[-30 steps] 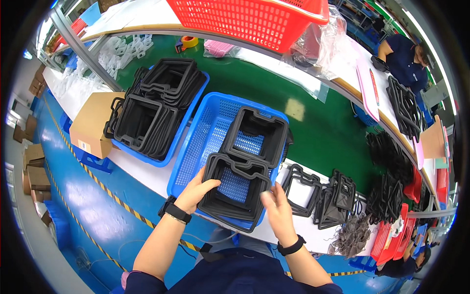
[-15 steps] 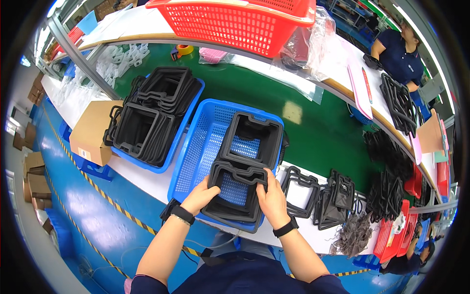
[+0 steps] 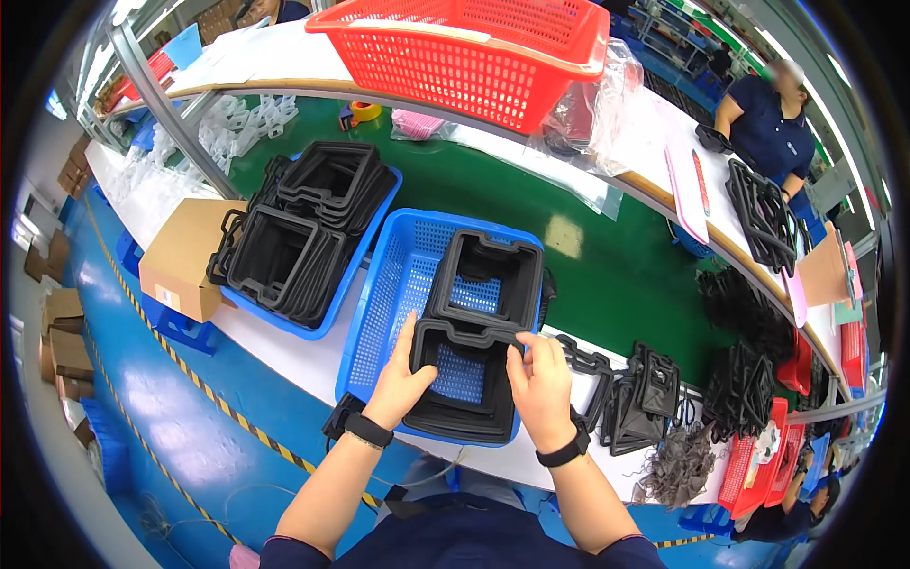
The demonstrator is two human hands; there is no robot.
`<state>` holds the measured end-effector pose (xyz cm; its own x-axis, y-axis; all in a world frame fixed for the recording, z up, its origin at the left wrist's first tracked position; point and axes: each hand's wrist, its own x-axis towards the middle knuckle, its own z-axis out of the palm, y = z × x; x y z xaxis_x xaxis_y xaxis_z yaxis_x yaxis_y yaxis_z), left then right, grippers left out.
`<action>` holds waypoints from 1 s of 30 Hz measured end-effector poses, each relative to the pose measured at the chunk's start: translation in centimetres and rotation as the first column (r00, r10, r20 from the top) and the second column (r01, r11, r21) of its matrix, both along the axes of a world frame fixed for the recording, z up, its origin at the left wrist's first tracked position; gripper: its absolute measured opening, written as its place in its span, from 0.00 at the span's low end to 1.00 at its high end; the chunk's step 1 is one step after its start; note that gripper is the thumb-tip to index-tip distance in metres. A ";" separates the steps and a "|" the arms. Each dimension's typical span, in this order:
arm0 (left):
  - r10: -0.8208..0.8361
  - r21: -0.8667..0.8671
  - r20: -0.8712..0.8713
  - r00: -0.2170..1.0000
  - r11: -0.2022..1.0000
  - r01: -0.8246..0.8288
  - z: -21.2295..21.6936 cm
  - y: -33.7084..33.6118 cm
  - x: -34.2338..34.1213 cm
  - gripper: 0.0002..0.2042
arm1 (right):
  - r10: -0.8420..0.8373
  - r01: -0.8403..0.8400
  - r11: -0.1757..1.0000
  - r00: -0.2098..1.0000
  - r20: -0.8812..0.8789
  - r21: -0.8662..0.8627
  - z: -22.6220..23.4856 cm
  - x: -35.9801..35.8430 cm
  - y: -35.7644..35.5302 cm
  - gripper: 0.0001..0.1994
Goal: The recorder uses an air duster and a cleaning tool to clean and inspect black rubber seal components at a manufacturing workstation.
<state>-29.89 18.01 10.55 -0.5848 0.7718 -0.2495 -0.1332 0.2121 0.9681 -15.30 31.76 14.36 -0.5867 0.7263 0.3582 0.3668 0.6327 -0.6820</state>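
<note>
Left hand spread, thumb at left rim of the near stack of black frames. Right hand bent, thumb and fingertips close together by its far right corner; cannot tell whether pinching it. Stack sits in blue basket on counter; second stack blocks its far side. To left: one other blue basket, two stacks. Beyond: one red basket.

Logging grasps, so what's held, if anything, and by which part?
A firm hold can't be told: left grip straddles the left rim of the nearer black frame stack; right grip is at its far right corner.
</note>
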 end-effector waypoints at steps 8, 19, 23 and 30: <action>-0.024 -0.096 0.043 0.999 0.995 0.028 -0.5 0.6 -0.8 0.34 | -0.010 0.020 0.999 0.976 0.217 -0.043 -1.9 0.4 0.5 0.19; -0.122 -0.187 -0.105 0.987 0.977 0.101 -1.1 1.1 -0.2 0.32 | 0.029 0.080 0.953 0.936 0.351 -0.291 -3.9 0.9 0.9 0.18; -0.103 -0.119 -0.054 0.993 0.988 0.096 -0.9 1.0 0.0 0.34 | 0.065 0.036 0.933 0.962 0.265 -0.359 -3.7 1.1 1.6 0.19; 0.037 -0.203 0.365 0.930 0.978 0.041 -0.2 -1.3 -0.5 0.51 | 0.043 0.047 0.805 0.990 0.136 -0.592 -2.7 3.6 1.1 0.38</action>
